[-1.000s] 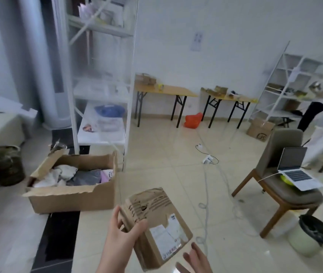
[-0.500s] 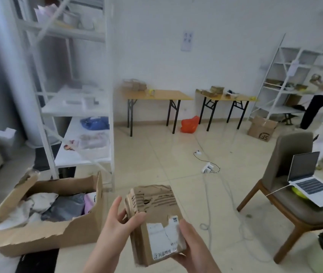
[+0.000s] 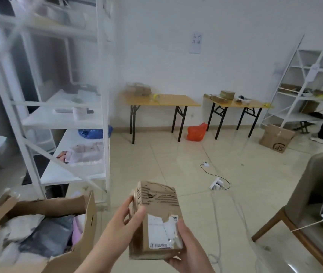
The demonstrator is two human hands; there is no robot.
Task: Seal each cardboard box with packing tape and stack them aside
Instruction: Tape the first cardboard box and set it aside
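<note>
Both hands are holding the cardboard box (image 3: 160, 205) in the air, with only floor (image 3: 166, 164) below it. Left hand (image 3: 117, 225) is gripping its left edge, right hand (image 3: 190, 251) is cupping the near-right corner. Long axis is pointing away from the body, toward a likely tape roll (image 3: 155, 97) on the far worktop (image 3: 178, 101), well apart.

Small box (image 3: 156, 219) — brown cardboard, matt, outer ply torn, corrugated ribs bare; white paper label (image 3: 160, 231) ripped. Floor tiles (image 3: 166, 158) beige, smooth, slight sheen. Shelf rack (image 3: 105, 115) white-painted metal. Tables (image 3: 166, 99) wood-look tops, black metal legs. Chair (image 3: 314, 184) — wood legs, matt upholstery.
</note>
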